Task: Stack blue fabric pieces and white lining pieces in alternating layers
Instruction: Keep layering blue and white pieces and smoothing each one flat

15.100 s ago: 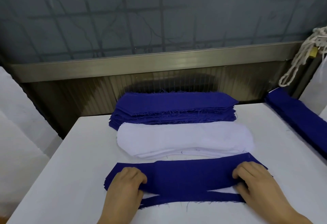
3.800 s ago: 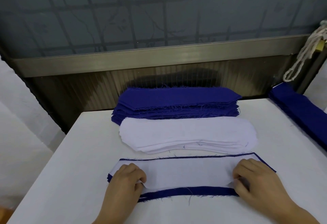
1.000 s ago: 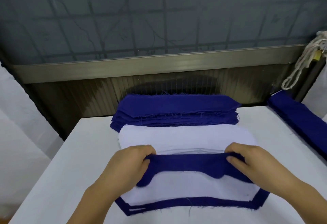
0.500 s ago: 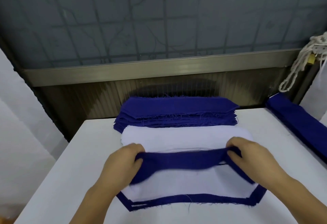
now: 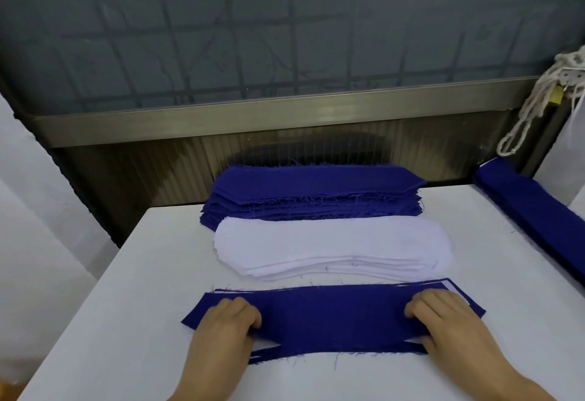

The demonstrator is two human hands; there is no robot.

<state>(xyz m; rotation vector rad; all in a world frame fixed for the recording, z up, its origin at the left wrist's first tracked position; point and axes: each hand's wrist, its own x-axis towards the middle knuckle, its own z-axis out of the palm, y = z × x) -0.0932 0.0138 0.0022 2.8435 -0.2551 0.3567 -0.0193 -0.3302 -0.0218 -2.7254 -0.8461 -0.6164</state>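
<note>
Head view: left hand (image 5: pixel 221 324) and right hand (image 5: pixel 449 321), fingers curled, press ends of top blue piece (image 5: pixel 332 315); piece spans between them.

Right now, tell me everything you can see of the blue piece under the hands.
The blue piece is a long, dark blue strip of woven cloth with frayed, thready edges and angled ends. It lies flat, running left to right across the near part of the white table, in front of the white pile. The left hand and right hand rest on its two ends, fingers curled. White lining peeks out past its far right corner, and another blue edge shows beneath.
</note>
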